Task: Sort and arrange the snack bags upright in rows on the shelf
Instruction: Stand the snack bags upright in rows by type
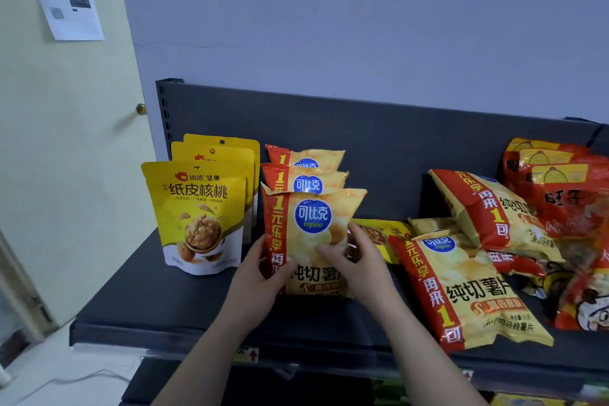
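On the dark shelf [171,303] a row of three yellow walnut pouches [197,217] stands upright at the left. Beside it stands a row of Copico chip bags; two [306,183] are behind the front chip bag [313,224]. My left hand [253,277] grips that front bag's lower left edge. My right hand [359,260] holds its right side, fingers spread across the front. To the right, a chip bag [461,290] lies flat, another [487,217] leans tilted, and a yellow walnut pouch [385,234] lies partly hidden behind my right hand.
Red snack bags [560,194] stand in a row at the far right, with more red bags [583,303] lying loose in front. The shelf's dark back panel [379,128] rises behind. A cream door [72,128] with a knob is on the left. A lower shelf shows below.
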Demonstrator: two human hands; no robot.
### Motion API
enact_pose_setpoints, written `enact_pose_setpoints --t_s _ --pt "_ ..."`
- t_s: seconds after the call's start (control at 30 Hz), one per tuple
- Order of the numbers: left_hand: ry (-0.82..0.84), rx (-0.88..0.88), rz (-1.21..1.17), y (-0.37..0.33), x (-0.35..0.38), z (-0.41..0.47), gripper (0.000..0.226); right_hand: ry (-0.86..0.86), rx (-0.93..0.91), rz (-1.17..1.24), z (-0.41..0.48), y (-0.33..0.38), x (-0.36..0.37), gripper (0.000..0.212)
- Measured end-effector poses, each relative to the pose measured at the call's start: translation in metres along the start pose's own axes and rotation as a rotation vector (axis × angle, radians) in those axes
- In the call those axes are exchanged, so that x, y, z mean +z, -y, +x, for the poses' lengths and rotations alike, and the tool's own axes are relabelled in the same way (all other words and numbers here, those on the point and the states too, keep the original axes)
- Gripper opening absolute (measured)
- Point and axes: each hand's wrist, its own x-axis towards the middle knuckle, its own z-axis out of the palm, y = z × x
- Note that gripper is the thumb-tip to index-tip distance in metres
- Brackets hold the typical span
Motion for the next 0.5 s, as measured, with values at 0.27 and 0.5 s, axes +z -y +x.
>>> enact_pose_setpoints --t_s 0.27,0.5 --pt "0.046 0.056 -0.083 0.003 0.001 -0.002 0.058 0.01 0.039 -0.08 -0.014 -0.025 0.011 0.064" --pt "0.091 0.053 -0.058 0.009 -0.004 -0.001 0.067 -0.003 0.051 -0.11 -0.026 -0.034 0.015 0.059"
